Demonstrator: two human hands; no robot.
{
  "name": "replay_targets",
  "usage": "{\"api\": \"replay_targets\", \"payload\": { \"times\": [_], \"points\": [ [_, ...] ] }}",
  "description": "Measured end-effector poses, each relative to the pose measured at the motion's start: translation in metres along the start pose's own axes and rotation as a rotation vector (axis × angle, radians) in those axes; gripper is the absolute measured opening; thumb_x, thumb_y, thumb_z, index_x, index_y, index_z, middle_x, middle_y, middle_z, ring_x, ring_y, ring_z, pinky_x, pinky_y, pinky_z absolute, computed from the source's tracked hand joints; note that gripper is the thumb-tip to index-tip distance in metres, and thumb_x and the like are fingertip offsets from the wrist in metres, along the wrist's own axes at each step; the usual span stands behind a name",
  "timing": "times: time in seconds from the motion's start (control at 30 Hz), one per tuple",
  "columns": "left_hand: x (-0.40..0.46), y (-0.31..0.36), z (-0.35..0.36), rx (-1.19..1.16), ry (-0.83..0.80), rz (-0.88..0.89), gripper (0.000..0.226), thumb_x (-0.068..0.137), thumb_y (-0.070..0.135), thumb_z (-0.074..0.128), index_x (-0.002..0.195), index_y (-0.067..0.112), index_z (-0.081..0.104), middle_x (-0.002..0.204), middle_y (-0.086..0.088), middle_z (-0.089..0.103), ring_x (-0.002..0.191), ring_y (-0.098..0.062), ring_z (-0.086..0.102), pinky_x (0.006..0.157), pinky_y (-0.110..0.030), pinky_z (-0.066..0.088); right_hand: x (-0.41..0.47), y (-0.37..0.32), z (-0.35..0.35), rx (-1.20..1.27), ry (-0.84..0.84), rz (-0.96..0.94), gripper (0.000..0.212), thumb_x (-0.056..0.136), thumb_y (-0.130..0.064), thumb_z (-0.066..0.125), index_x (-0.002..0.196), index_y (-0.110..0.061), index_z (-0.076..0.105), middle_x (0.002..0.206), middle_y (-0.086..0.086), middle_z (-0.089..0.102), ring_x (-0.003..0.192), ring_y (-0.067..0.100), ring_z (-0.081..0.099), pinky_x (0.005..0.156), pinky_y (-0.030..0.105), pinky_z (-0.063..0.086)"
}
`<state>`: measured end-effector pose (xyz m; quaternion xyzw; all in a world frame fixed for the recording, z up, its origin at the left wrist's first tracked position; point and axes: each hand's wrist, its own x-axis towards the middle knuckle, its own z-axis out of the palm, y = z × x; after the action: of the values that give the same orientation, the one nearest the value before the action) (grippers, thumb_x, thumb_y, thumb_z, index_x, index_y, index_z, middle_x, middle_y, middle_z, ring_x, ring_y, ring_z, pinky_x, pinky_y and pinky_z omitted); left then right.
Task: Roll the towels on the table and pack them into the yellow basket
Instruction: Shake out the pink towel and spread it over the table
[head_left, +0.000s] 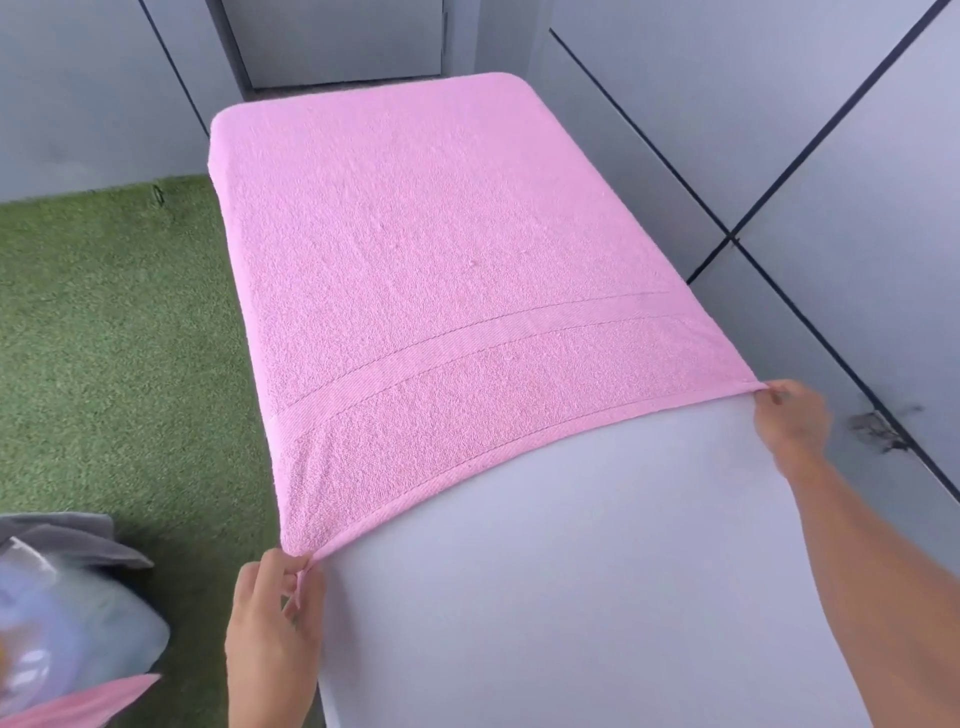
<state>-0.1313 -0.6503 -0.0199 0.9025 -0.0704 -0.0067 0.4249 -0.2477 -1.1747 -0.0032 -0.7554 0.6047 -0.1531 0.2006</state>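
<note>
Here, a pink towel (441, 291) lies spread flat over the far part of a white desk (571, 597), reaching away from both hands. The left hand (275, 613) pinches the towel's near left corner between thumb and curled fingers. The right hand (789, 421), somewhat blurred, seems to pinch the near right corner. Left of the left hand, over green turf (104, 322), sits a blurred bundle (67, 623).
</note>
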Motion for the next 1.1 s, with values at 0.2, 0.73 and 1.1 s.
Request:
{"api": "replay_targets", "payload": {
  "times": [0.2,0.73,1.1],
  "points": [
    [-0.055,-0.001,-0.002,0.007,0.047,0.003,0.027,0.080,-0.005,0.068,0.083,0.020,0.058,0.078,-0.006,0.050,0.076,0.005,0.051,0.068,0.004,0.035,-0.015,0.046,-0.015,0.011,0.021,-0.023,0.027,0.092,-0.021,0.050,0.109,-0.007,0.067,0.107,0.020,0.067,0.101,0.038,0.061,0.083,0.039,0.046],
    [-0.282,-0.017,-0.016,0.079,0.063,-0.052,0.029,0.084,0.004,0.067,0.084,0.030,0.054,0.083,0.009,0.045,0.074,-0.011,0.051,0.067,-0.029,0.043,-0.100,0.196,-0.101,0.054,-0.081,-0.120,0.025,0.094,-0.014,0.045,0.109,-0.004,0.062,0.107,0.024,0.065,0.097,0.041,0.059,0.074,0.040,0.042],
    [-0.315,0.059,-0.011,0.620,0.000,0.029,0.042,0.076,0.004,0.071,0.114,0.021,0.063,0.117,-0.011,0.052,0.105,-0.037,0.049,0.082,-0.051,0.047,-0.144,0.214,-0.144,-0.248,-0.328,-0.475,0.058,0.092,-0.013,0.056,0.146,-0.018,0.035,0.151,0.019,0.028,0.140,0.034,0.025,0.110,0.047,0.031]
  ]
}}
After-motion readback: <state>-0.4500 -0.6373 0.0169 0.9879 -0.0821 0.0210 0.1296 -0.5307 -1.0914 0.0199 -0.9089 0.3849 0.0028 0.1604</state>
